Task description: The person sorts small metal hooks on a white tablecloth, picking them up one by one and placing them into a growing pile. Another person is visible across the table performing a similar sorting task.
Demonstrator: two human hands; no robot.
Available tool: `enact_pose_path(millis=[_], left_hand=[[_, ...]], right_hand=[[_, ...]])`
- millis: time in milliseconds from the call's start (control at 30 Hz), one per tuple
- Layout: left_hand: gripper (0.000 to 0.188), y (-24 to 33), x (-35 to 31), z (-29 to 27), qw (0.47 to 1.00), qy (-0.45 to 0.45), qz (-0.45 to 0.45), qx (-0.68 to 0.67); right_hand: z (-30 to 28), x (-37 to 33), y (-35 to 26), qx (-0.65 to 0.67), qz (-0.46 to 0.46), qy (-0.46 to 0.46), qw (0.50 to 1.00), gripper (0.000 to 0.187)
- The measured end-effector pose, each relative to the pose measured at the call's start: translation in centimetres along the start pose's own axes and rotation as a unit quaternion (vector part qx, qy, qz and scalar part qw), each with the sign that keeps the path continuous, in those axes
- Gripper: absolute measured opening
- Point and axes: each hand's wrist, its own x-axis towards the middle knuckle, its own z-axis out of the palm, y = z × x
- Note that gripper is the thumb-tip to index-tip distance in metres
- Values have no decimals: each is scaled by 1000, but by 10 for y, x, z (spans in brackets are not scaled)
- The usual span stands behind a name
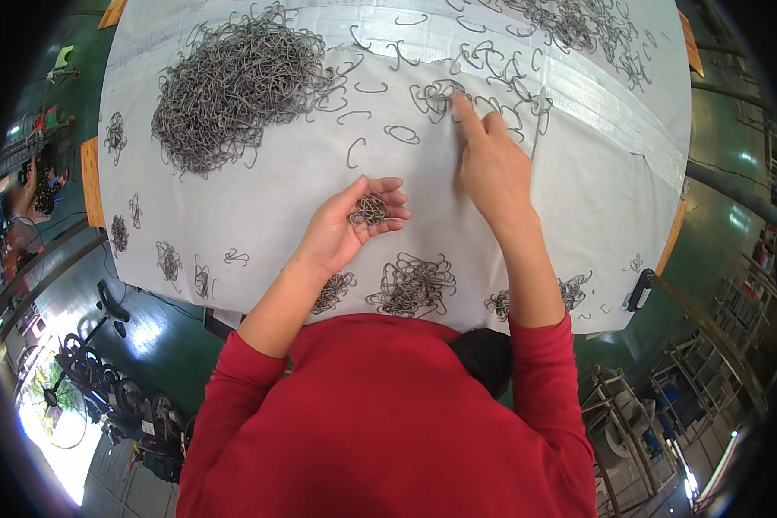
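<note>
My left hand (330, 231) is palm up with its fingers curled, cradling a small bunch of grey bent-wire hooks (369, 210). My right hand (497, 171) stretches farther out over the white sheet. Its index finger reaches a loose cluster of hooks (434, 97) and appears to touch them. The other fingers of that hand are partly bent, and nothing shows between them. Single hooks (402, 135) lie scattered between my hands and the cluster. A large heaped pile of the same hooks (237, 91) sits at the far left.
More hooks (578, 26) spread over the far right. Close to my body lie smaller piles, among them one in the middle (413, 285); others line the left edge (169, 260). A small black object (641, 290) rests at the table's right corner. The white sheet (596, 224) covers the table.
</note>
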Motion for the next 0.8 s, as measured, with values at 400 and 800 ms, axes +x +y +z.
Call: enact_pose_path(millis=[400,800], left_hand=[[43,0,0,-1,1000,1,-4,-7],[42,0,0,0,1000,4,1,2]], right_hand=[[-3,-34,7,89,-11,79,993,37],[-5,-5,41,164,49,151,973,12]])
